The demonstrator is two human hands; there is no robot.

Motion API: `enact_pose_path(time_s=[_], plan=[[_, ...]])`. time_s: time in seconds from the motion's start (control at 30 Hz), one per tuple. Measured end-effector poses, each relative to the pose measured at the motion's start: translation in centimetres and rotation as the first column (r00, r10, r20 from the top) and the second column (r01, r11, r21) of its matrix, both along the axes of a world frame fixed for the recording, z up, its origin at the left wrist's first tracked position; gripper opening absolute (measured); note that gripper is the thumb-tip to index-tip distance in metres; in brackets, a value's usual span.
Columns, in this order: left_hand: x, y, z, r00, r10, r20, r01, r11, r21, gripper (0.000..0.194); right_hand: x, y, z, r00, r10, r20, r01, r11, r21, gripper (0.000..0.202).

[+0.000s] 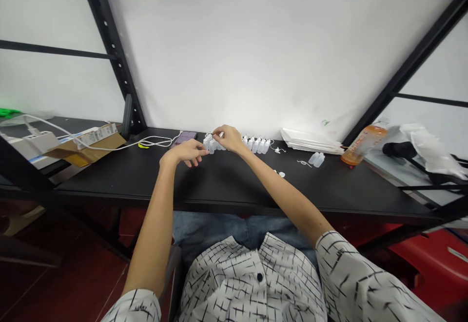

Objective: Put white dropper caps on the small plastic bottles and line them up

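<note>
Small translucent white plastic bottles [260, 146] stand in a row near the back of the black table, and part of the row is hidden behind my right hand. My right hand [230, 139] reaches over the left part of the row with thumb and fingers pinched together at the bottle tops. What it pinches is too small to make out. My left hand [185, 152] is at the row's left end, fingers apart and slightly bent. Its index fingertip is beside or touching the leftmost bottles [208, 142]; I cannot tell which.
A phone [185, 137] with a white cable lies left of the row. To the right are white sheets [310, 140], two loose bottles [316, 159], small white pieces [280, 173] and an orange bottle [363, 145]. An opened cardboard box [86, 149] lies far left. Black metal posts frame the table.
</note>
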State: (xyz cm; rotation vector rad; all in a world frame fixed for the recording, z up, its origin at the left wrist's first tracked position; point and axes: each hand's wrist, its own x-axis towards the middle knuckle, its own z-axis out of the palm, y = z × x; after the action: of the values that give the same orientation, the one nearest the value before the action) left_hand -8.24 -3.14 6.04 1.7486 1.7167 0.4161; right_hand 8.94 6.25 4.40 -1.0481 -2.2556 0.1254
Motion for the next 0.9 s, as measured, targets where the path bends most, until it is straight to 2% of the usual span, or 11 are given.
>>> enact_pose_path(time_s=[0.1, 0.2, 0.27, 0.37, 0.47, 0.53, 0.6, 0.7, 0.8, 0.9], plan=[[1.2, 0.1, 0.0, 0.998, -0.051, -0.029, 0.051, 0.999, -0.004, 0.044, 2.9, -0.6, 0.7, 0.995, -0.004, -0.104, 0.013, 0.997, 0.081, 0.02], [2.9, 0.3, -0.3, 0.991, -0.111, -0.081, 0.109, 0.994, -0.02, 0.043, 7.9, -0.9, 1.0, 0.98, -0.067, -0.186, 0.106, 0.973, 0.206, 0.019], [4.2, 0.5, -0.6, 0.976, -0.162, -0.144, 0.157, 0.987, -0.042, 0.041, 12.1, -0.7, 0.6, 0.956, -0.187, -0.228, 0.252, 0.919, 0.304, 0.023], [6.0, 0.8, -1.3, 0.947, -0.24, -0.214, 0.235, 0.971, -0.048, 0.041, 19.0, -0.1, -0.5, 0.879, -0.404, -0.253, 0.473, 0.8, 0.369, 0.024], [7.5, 1.0, -2.0, 0.917, -0.275, -0.288, 0.282, 0.959, -0.018, 0.043, 25.0, 0.4, -1.8, 0.78, -0.577, -0.24, 0.625, 0.7, 0.347, 0.023], [8.2, 1.2, -2.5, 0.884, -0.263, -0.387, 0.305, 0.951, 0.049, 0.044, 27.9, 0.4, -2.3, 0.704, -0.677, -0.214, 0.708, 0.645, 0.288, 0.025], [8.7, 1.4, -3.0, 0.846, -0.219, -0.486, 0.315, 0.941, 0.125, 0.045, 29.7, 0.3, -2.7, 0.634, -0.757, -0.156, 0.77, 0.6, 0.218, 0.03], [9.1, 1.7, -3.7, 0.815, -0.152, -0.559, 0.296, 0.939, 0.175, 0.048, 30.7, 0.3, -3.0, 0.552, -0.834, -0.012, 0.831, 0.548, 0.1, 0.036], [9.1, 2.0, -4.1, 0.816, -0.143, -0.56, 0.292, 0.938, 0.185, 0.05, 30.8, 0.6, -3.3, 0.523, -0.84, 0.144, 0.851, 0.524, -0.032, 0.036], [9.0, 2.1, -4.2, 0.824, -0.155, -0.546, 0.303, 0.933, 0.193, 0.05, 31.0, 0.8, -3.7, 0.502, -0.839, 0.209, 0.865, 0.49, -0.109, 0.033]])
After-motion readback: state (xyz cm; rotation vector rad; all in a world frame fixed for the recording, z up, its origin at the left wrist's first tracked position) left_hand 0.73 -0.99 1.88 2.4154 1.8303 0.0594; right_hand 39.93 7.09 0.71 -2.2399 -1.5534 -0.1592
